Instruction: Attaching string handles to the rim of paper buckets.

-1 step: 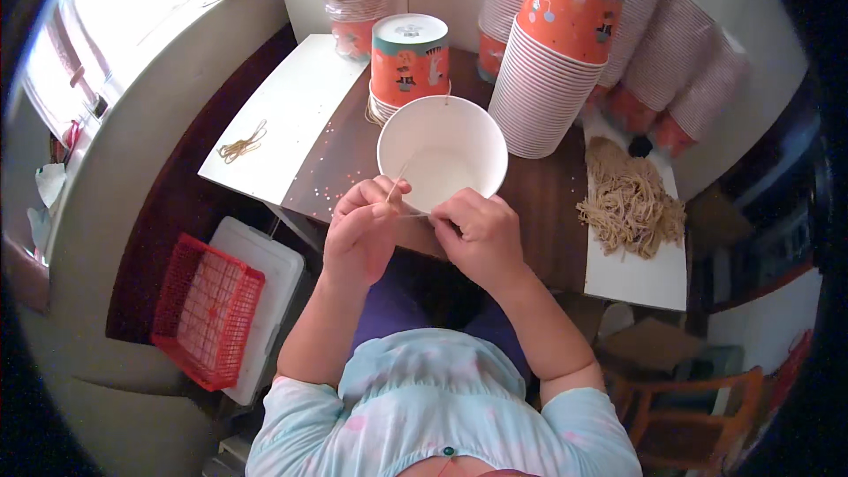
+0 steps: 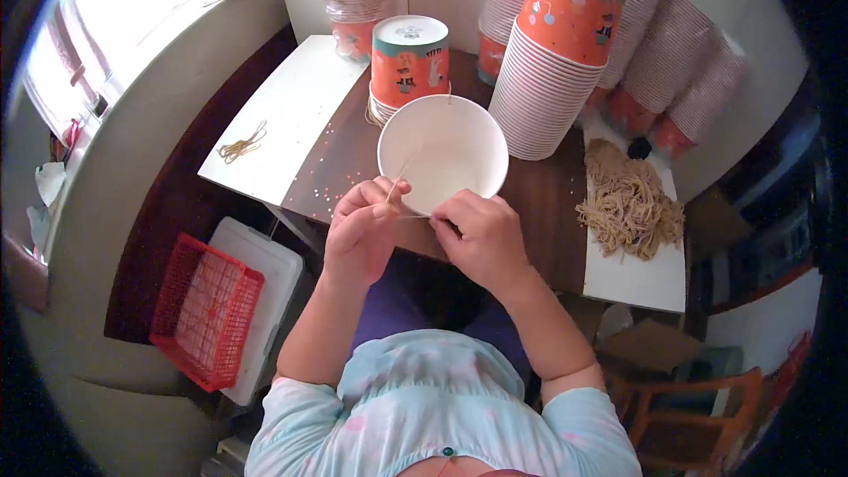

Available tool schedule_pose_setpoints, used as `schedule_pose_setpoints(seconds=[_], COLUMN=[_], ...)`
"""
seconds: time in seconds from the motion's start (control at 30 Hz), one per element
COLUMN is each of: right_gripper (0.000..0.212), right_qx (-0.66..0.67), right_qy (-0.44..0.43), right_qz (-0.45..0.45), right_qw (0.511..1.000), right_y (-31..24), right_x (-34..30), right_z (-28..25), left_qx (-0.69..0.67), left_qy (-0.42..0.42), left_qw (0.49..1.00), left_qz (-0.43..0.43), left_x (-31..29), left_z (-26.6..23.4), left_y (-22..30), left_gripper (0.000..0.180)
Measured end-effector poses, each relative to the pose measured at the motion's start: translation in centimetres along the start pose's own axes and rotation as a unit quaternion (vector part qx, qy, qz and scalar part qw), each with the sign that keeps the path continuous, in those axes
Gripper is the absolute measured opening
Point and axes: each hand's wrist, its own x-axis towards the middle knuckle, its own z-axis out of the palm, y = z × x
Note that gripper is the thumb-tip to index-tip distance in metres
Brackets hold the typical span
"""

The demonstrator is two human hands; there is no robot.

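A thin tan string runs taut between my two hands at the near rim of a white-lined paper bucket. My left hand pinches it between thumb and fingers, and a loose end sticks up over the bucket's mouth. On the right, my right hand is closed on the same string, its knuckles against the rim. The bucket lies tilted with its opening toward me. A bit of string shows at its far rim. Whether the string is knotted at the near rim is hidden by my fingers.
Behind stands an upturned orange and green bucket, with a tall bucket stack to its right. A heap of cut strings lies at the right, a small string bundle at the left. A red basket sits low at left.
The string's loose end above my left hand reaches slightly farther over the bucket's mouth. Otherwise hands and bucket hold almost the same place.
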Motion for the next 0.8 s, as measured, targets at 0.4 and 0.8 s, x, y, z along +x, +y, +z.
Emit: schedule_pose_setpoints(seconds=[0.4, 0.8], right_gripper=[0.043, 0.070], right_qx=[-0.131, -0.009], right_qy=[-0.221, -0.041], right_qz=[0.171, -0.253], right_qw=[0.951, 0.967], right_y=[9.4, 2.4], right_x=[11.1, 13.4], right_z=[-2.8, -4.8], left_qx=[0.092, 0.316], left_qy=[-0.194, -0.009], left_qw=[0.977, 0.944], left_qz=[0.003, 0.095], left_x=[1.1, 10.5], left_z=[-4.3, -3.5], left_y=[-0.1, 7.3], left_gripper=[0.011, 0.099])
